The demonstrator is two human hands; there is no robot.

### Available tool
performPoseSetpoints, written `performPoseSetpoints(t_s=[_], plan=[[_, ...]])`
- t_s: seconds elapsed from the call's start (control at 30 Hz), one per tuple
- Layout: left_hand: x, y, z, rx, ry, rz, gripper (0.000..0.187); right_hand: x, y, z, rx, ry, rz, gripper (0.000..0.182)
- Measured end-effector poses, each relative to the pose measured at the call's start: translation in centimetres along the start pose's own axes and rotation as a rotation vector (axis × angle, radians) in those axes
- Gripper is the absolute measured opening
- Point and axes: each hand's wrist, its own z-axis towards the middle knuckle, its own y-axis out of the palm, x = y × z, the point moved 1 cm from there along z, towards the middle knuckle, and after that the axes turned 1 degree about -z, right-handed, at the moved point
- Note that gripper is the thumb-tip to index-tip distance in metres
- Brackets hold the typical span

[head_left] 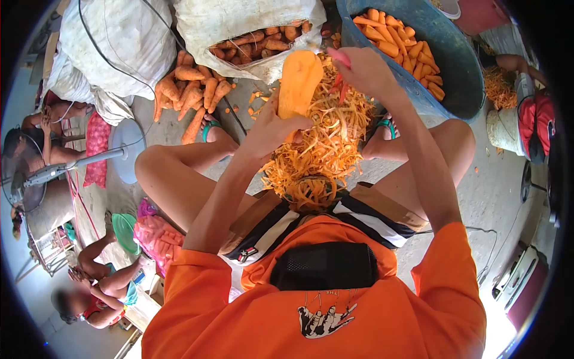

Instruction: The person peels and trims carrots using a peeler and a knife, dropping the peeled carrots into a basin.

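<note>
My left hand (272,130) grips the lower end of a large, bright orange carrot (301,81), which points away from me. Its surface looks smooth and peeled. My right hand (369,73) is closed around a red peeler (342,81), just right of the carrot and apart from it. The peeler's blade is hard to make out. Below both hands, a heap of orange peelings (323,143) fills the space between my legs and feet.
A blue tub (433,27) at the upper right holds peeled carrots (400,42). Unpeeled carrots (188,87) spill near white sacks (110,42). A standing fan (36,173) is at the left. Other people sit at the left and right edges.
</note>
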Motion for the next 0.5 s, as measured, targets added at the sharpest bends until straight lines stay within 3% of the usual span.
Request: performPoseSetpoints(t_s=[0.07,0.13,0.2,0.27,0.5], plan=[[1.7,0.4,-0.5,-0.041,0.069,-0.075,0.057,-3.6,-2.3,-1.3,0.031,-0.079,0.201,0.027],[2.1,-0.2,0.9,-0.045,0.053,-0.112,0.058,-4.3,-2.7,-1.3,-0.001,-0.089,0.212,0.026],[2.0,-0.9,2.3,-0.045,0.055,-0.148,0.058,-4.6,-2.3,-1.1,-0.024,-0.115,0.215,0.025],[0.7,-1.1,3.3,-0.104,-0.066,-0.196,0.060,-4.2,-1.1,-1.0,-0.011,-0.056,0.132,0.024],[0.0,-1.3,2.7,-0.030,0.005,-0.117,0.069,-4.1,-0.6,-2.2,0.005,-0.007,0.066,0.024]])
